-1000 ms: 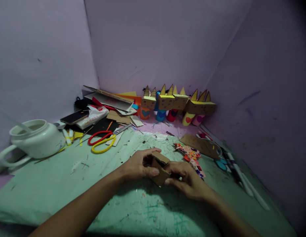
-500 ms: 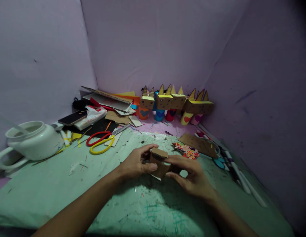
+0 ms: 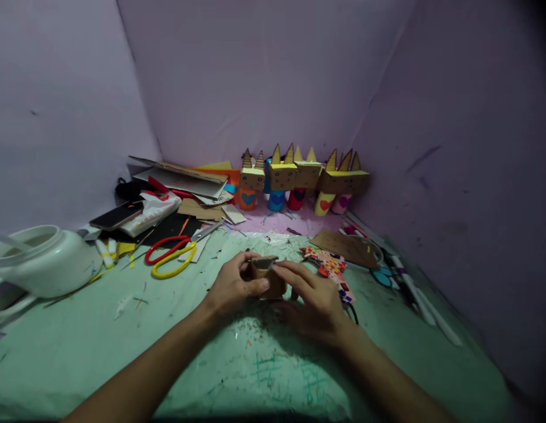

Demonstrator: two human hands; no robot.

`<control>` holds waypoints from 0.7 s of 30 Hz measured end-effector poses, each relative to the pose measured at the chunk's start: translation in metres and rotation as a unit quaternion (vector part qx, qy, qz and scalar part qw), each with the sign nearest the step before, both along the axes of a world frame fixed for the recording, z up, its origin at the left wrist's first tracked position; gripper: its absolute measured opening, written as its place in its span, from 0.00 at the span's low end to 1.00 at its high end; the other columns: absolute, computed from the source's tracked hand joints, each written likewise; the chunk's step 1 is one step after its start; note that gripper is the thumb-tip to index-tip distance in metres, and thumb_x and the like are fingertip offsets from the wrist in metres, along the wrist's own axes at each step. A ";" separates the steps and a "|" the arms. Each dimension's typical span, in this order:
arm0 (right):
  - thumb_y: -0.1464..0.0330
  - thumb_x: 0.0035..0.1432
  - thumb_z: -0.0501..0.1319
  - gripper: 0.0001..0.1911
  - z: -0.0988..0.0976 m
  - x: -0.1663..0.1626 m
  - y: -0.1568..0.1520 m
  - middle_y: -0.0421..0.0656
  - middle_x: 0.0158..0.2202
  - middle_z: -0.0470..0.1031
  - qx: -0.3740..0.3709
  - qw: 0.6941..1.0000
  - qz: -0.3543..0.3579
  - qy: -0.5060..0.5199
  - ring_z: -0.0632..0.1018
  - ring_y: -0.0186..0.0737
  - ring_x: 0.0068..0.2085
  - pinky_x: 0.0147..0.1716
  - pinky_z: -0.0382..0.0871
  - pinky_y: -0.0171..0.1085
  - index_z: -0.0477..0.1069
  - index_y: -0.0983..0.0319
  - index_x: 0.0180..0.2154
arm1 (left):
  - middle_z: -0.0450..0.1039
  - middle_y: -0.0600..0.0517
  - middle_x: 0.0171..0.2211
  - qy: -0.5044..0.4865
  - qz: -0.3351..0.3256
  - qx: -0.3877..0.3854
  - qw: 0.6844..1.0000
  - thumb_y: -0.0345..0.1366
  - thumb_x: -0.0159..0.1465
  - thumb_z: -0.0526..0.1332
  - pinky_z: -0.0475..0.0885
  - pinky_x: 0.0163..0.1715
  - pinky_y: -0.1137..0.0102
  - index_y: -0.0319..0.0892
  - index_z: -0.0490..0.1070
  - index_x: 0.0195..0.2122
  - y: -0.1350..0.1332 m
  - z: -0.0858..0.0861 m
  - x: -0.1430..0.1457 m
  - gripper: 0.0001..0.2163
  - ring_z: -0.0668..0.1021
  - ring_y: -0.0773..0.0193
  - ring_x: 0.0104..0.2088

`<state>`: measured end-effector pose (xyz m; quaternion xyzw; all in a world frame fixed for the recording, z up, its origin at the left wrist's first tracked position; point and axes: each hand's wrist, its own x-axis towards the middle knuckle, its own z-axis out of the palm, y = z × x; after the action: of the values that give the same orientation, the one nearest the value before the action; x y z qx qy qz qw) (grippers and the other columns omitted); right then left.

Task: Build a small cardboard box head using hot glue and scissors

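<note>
A small brown cardboard box (image 3: 277,286) is held just above the green-covered table, its top flap raised a little. My left hand (image 3: 232,286) grips its left side, thumb across the front and fingers behind. At the upper right edge of the box, the fingertips of my right hand (image 3: 319,298) touch the flap. That hand's thumb is low, blurred and partly in shadow beside the box. Just beyond my right hand lies a floral-patterned piece (image 3: 328,264), partly covered by it. Red-and-yellow scissors (image 3: 173,255) rest to the left of my hands.
Several cardboard-headed figures with horns (image 3: 281,176) stand along the back wall. A white teapot-like pot (image 3: 63,264) is at left. Behind the scissors are a phone (image 3: 116,215) and stacked cardboard (image 3: 184,176). Markers (image 3: 411,288) and a brown cardboard sheet (image 3: 345,248) lie at right.
The view has shifted slightly. My right fingers have moved from the box's right side up onto its top flap. My left hand keeps its hold, and more of the floral piece shows.
</note>
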<state>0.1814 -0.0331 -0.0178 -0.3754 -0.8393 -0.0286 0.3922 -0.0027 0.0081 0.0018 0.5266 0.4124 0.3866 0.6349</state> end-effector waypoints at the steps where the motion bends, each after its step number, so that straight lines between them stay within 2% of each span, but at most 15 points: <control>1: 0.65 0.56 0.61 0.23 0.000 0.001 -0.002 0.55 0.48 0.76 -0.001 1.000 -0.001 -0.019 0.80 0.46 0.34 0.25 0.73 0.40 0.67 0.63 0.53 | 0.75 0.47 0.37 0.010 -0.001 0.007 1.000 0.34 0.40 0.71 0.69 0.40 0.63 0.39 0.66 0.41 -0.001 0.000 0.001 0.26 0.76 0.53 0.39; 4: 0.62 0.54 0.63 0.22 0.000 0.008 -0.006 0.54 0.45 0.77 -0.030 0.999 -0.005 -0.037 0.80 0.46 0.32 0.26 0.72 0.40 0.70 0.64 0.48 | 0.74 0.47 0.38 0.036 -0.003 0.022 0.999 0.30 0.39 0.69 0.69 0.40 0.63 0.40 0.65 0.41 -0.006 0.000 0.004 0.26 0.75 0.53 0.40; 7: 0.67 0.55 0.59 0.13 -0.002 0.014 -0.008 0.49 0.42 0.80 -0.055 0.998 -0.031 -0.023 0.80 0.41 0.34 0.28 0.70 0.36 0.73 0.62 0.43 | 0.74 0.46 0.37 0.108 -0.018 0.069 0.992 0.31 0.40 0.70 0.69 0.38 0.62 0.40 0.65 0.42 -0.010 -0.002 0.004 0.26 0.75 0.52 0.39; 10: 0.70 0.57 0.56 0.11 -0.005 0.015 -0.006 0.44 0.40 0.81 -0.050 0.996 -0.033 -0.061 0.80 0.38 0.32 0.27 0.68 0.34 0.75 0.60 0.40 | 0.73 0.45 0.38 0.227 -0.005 0.168 0.959 0.35 0.43 0.71 0.67 0.40 0.60 0.41 0.69 0.42 -0.010 -0.004 0.000 0.24 0.74 0.50 0.40; 12: 0.70 0.58 0.55 0.11 -0.006 0.013 -0.004 0.43 0.38 0.81 -0.051 0.995 -0.031 -0.083 0.78 0.36 0.30 0.25 0.64 0.33 0.75 0.60 0.38 | 0.73 0.45 0.37 0.269 0.000 0.208 0.940 0.37 0.43 0.72 0.66 0.41 0.60 0.42 0.72 0.41 -0.009 -0.005 -0.003 0.22 0.73 0.50 0.40; 17: 0.70 0.57 0.55 0.09 -0.005 0.012 -0.001 0.40 0.29 0.78 -0.088 0.990 -0.031 -0.107 0.74 0.33 0.25 0.21 0.56 0.33 0.75 0.59 0.34 | 0.75 0.47 0.35 0.251 -0.046 0.208 0.944 0.35 0.47 0.70 0.67 0.37 0.64 0.42 0.74 0.42 -0.009 -0.001 -0.003 0.19 0.74 0.55 0.36; 21: 0.71 0.56 0.56 0.07 0.000 0.009 -0.003 0.40 0.28 0.77 -0.090 0.985 -0.047 -0.142 0.72 0.32 0.23 0.20 0.48 0.35 0.73 0.61 0.33 | 0.76 0.51 0.34 0.251 -0.080 0.204 0.943 0.37 0.48 0.69 0.68 0.35 0.66 0.42 0.73 0.42 -0.009 0.005 -0.001 0.19 0.75 0.58 0.35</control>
<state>0.1907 -0.0360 -0.0180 -0.4401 -0.8673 -0.0242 0.2314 -0.0041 -0.0012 0.0073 0.7560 0.4271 0.2659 0.4188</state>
